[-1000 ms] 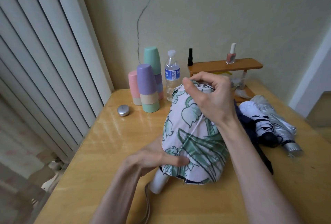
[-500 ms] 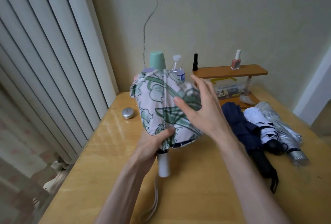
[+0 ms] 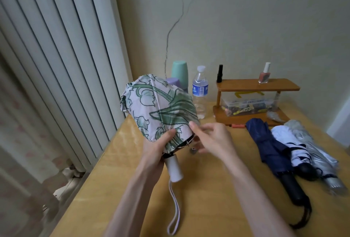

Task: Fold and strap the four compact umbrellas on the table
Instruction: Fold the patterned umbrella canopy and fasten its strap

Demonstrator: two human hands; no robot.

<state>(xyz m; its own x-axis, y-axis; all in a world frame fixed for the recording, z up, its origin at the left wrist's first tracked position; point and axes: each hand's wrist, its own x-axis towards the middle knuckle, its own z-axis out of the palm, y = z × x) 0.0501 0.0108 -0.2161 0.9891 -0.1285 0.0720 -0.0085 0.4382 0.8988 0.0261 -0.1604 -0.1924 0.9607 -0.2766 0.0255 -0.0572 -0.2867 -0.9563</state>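
Three umbrellas (image 3: 295,153) right of bottle (image 3: 200,92)

Soft, dim daylight is coming from nine o'clock, glaring on the glossy yellow wooden tabletop (image 3: 204,208); wide-angle distortion is bending the edges; the right hand (image 3: 214,140) is blurring.

Floral umbrella (image 3: 161,109) aloft, three umbrellas (image 3: 295,147) lying

The flowered umbrella (image 3: 161,108) at centre is thin, matt, creased cloth; its pale handle (image 3: 174,166) looks like smooth plastic. The table (image 3: 208,208) is glossy varnished wood, and the small shelf (image 3: 255,85) at upper right is wood too. The bottle (image 3: 200,92) is clear plastic. At right, the navy umbrella (image 3: 269,142) is dull cloth and the silver umbrella (image 3: 312,145) has a metallic sheen.
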